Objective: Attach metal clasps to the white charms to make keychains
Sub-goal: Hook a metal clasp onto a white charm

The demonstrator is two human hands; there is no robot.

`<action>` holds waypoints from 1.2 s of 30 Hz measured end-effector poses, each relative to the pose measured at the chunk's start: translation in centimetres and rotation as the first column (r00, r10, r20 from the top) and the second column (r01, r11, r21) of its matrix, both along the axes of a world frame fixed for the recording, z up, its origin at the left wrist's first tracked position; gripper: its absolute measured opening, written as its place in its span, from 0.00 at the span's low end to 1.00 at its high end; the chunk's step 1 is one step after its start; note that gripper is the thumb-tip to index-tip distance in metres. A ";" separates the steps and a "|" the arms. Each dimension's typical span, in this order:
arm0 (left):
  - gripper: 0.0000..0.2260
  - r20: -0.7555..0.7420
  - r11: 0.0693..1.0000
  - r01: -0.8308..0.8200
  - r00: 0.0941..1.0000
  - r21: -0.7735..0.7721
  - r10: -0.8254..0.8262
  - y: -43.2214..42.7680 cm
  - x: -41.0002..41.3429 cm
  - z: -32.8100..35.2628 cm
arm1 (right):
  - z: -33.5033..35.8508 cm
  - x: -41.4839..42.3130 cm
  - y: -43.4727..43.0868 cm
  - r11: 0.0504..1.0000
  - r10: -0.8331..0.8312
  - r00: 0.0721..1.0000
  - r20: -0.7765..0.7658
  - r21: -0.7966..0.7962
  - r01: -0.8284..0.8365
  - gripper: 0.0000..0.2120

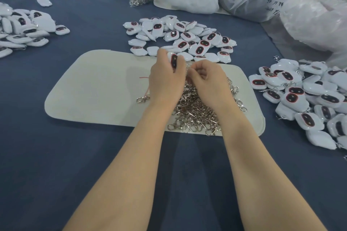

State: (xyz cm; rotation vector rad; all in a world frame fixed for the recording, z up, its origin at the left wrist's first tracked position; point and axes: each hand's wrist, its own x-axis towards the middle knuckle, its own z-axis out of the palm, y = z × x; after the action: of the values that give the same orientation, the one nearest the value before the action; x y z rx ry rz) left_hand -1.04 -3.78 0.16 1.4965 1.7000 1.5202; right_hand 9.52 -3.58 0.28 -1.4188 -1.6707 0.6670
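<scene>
Here the left hand (165,77) grips a white charm (173,60), thumb and curled fingers clamped on its sides, dark face showing, over the far edge of the pale mat (93,84). The right hand (204,78), fingers curled in together, pinches a metal clasp (187,66) right beside the charm. Beneath both wrists lies the heap of clasps (197,112); the pile of loose charms (184,37) sits just beyond the mat.
</scene>
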 end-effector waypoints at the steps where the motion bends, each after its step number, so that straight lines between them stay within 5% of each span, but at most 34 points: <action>1: 0.07 -0.109 0.998 0.014 0.994 0.056 -0.007 -0.1 0.1 -0.1 | 0.0 0.2 0.1 1.000 0.003 1.000 0.023 -0.008 -0.002 0.05; 5: 0.09 -0.318 0.977 0.077 0.948 0.199 -0.010 -0.2 0.3 -0.3 | 0.1 0.6 0.1 1.000 -0.023 1.000 0.010 0.004 0.023 0.08; 7: 0.07 -0.190 0.981 0.086 0.980 0.173 -0.053 -0.2 0.4 -0.1 | 0.1 0.3 -0.1 0.998 -0.049 0.996 -0.069 0.044 0.053 0.08; 10: 0.06 0.257 0.996 0.092 0.962 0.014 -0.092 0.2 0.3 0.3 | 0.3 -0.4 -0.5 0.997 -0.038 0.981 -0.188 0.055 0.049 0.07; 13: 0.08 0.711 0.949 0.265 0.700 -0.172 -0.067 0.7 -0.1 0.6 | 0.6 -0.8 -0.8 1.000 0.012 0.951 -0.310 0.025 -0.004 0.07; 17: 0.12 0.940 0.864 0.478 0.341 -0.157 -0.018 0.5 -0.3 1.0 | 0.8 -0.9 -1.0 0.997 0.070 0.931 -0.358 0.048 -0.057 0.06; 24: 0.12 0.977 0.801 0.590 0.212 -0.108 -0.025 0.2 -0.6 1.0 | 1.0 -0.9 -0.9 0.992 0.116 0.948 -0.297 0.089 -0.094 0.09; 27: 0.12 0.957 0.838 0.524 0.290 -0.148 -0.013 0.2 -0.6 1.0 | 0.8 -0.8 -0.8 0.994 0.097 0.968 -0.230 0.065 -0.084 0.08; 30: 0.11 0.765 0.933 0.280 0.644 -0.225 -0.009 0.3 -0.7 0.9 | 0.8 -0.4 -0.7 0.994 0.105 0.972 -0.211 0.011 -0.105 0.05; 33: 0.10 0.433 0.995 0.029 0.901 -0.092 0.013 0.2 -0.5 0.7 | 0.7 0.0 -0.6 0.990 0.129 0.965 -0.229 -0.033 -0.140 0.04; 36: 0.08 0.184 0.995 -0.002 0.983 0.099 -0.016 -0.1 -0.4 0.3 | 0.6 0.5 -0.4 0.976 0.154 0.945 -0.288 -0.104 -0.191 0.05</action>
State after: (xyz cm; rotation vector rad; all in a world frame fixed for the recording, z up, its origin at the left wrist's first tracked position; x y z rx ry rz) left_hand -1.47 -3.93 0.47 1.3591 1.5321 1.7046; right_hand 9.98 -4.00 0.86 -1.2087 -1.5598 1.0437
